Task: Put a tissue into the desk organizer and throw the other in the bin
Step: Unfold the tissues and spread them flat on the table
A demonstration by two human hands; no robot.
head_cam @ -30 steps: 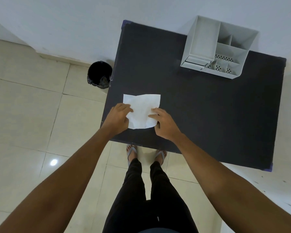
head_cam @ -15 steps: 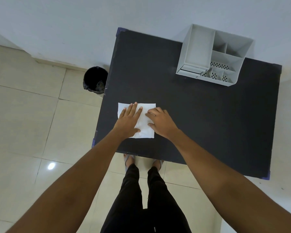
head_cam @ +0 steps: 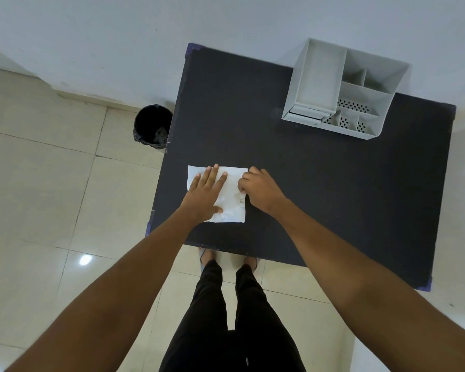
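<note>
The matte black table fills the view ahead of me, a broad dark rectangle pushed against the pale wall, with glossy cream floor tiles to my nine o'clock. At two o'clock stands the grey plastic desk organizer, boxy, split into compartments, some with perforated floors. At eleven o'clock, just off the table's edge on the floor, sits the round black bin. The white tissue, a thin crinkled rectangle, lies flat near the table's near edge. My left hand presses it down, fingers spread flat; my right hand pinches its right edge, fingers curled narrow.
</note>
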